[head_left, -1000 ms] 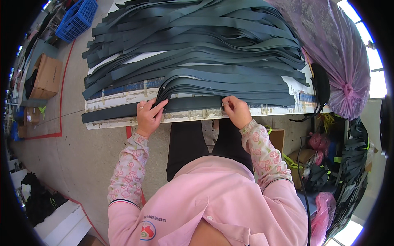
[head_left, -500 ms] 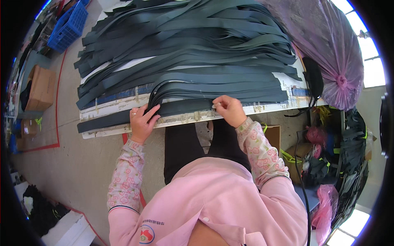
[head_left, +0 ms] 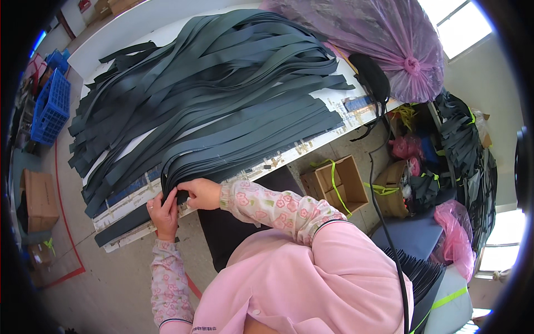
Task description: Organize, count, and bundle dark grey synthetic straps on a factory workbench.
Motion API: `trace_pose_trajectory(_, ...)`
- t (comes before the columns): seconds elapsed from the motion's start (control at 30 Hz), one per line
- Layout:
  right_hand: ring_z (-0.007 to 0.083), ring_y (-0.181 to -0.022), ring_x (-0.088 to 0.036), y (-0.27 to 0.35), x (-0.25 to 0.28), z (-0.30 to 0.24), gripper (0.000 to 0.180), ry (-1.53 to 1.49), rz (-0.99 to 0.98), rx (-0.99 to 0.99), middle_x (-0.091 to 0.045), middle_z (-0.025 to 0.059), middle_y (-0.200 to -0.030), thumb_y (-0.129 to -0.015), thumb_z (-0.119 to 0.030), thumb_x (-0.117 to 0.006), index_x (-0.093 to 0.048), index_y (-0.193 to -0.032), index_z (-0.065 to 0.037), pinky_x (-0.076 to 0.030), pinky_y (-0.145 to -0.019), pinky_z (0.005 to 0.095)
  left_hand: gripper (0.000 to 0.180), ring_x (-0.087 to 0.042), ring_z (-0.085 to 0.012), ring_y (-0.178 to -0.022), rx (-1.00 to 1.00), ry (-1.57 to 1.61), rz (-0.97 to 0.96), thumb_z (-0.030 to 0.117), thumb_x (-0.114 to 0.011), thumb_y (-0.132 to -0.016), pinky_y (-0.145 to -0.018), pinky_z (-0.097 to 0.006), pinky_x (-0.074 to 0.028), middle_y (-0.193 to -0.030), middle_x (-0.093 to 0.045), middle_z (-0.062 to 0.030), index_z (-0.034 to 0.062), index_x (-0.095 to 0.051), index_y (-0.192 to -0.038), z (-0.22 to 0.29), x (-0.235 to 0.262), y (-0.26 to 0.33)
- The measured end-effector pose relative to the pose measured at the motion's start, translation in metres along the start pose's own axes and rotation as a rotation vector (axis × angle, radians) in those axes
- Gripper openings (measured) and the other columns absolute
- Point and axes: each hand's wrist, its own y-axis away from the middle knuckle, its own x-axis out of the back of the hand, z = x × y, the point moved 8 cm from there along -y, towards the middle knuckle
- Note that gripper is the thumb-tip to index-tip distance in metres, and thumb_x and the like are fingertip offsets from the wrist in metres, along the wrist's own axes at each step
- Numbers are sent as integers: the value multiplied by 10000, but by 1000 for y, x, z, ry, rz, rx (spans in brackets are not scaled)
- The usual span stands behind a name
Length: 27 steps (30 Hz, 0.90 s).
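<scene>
Head view: both hands (head_left: 183, 203) pinch flat matte dark straps (head_left: 222, 111).

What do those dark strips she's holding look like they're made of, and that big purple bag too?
The dark strips look like matte woven webbing or rubbery fabric: flat, limp, draping in loose curves with no shine. Which of the two is unclear. The purple bag looks like thin translucent plastic film: glossy, crinkled and gathered into a knot.

Pink top, floral sleeves (head_left: 267, 203)
</scene>
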Motion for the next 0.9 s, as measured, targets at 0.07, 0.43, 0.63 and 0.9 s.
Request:
trace_pose_trajectory(0.07, 379, -767, -664, -13, 5, -8, 306, 179, 128, 43, -671, 201, -796, -788, -129, -607, -647, -1075, -28, -525, -695, 447, 334, -533, -268, -866, 0, -18, 4, 83, -716, -813, -807, -373, -408, -1042, -645, -70, 193, -744, -1127, 0, 4, 1)
trace_pose_trajectory(0.43, 349, -651, -655, -1, -5, 2, 123, 88, 259, -98, -646, 150, -690, -830, -102, -655, -655, -944, -55, -524, -629, 430, 377, -542, -237, -810, 18, -28, 65, 177, -731, -789, -781, -372, -426, -1007, -641, -33, 281, -730, -1151, -3, 4, -4)
trace_pose_trajectory(0.63, 300, -586, -600, -6, -23, 4, 79, 146, 253, -61, -610, 86, -627, -826, -121, -671, -653, -896, -91, -472, -710, 400, 382, -534, -238, -813, 69, -4, 45, 180, -713, -798, -793, -373, -426, -991, -629, -15, 295, -723, -1162, -8, 9, 3)
trace_pose_trajectory(0.9, 320, -598, -607, -9, -24, 3, 66, 207, 285, -50, -618, 89, -631, -824, -120, -666, -638, -864, -76, -465, -734, 405, 395, -530, -239, -815, 63, 1, 51, 179, -704, -779, -791, -372, -426, -984, -623, -12, 297, -723, -1156, -8, 11, 2)
